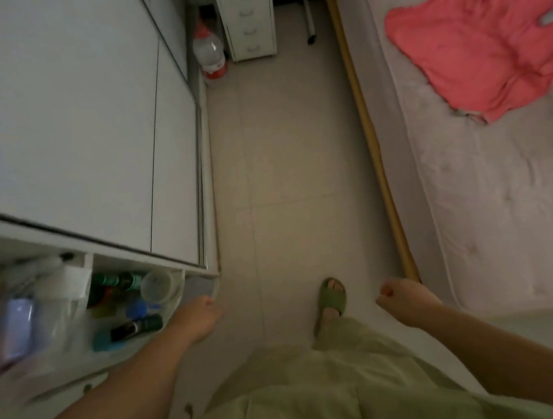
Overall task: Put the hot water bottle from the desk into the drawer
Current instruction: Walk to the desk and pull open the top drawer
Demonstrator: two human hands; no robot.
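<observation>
both hands [200,317] [404,300] empty; drawer [79,324] contents blurred.

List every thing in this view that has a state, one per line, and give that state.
White desk drawer: pulled open, cluttered with small items.
Left hand: at the drawer's front corner, holding nothing visible.
Right hand: loosely curled, empty.
Large clear plastic water bottle with red label: upright on the floor, capped.
Narrow white drawer cabinet: all drawers shut.
Pink cloth: crumpled on the bed.
</observation>
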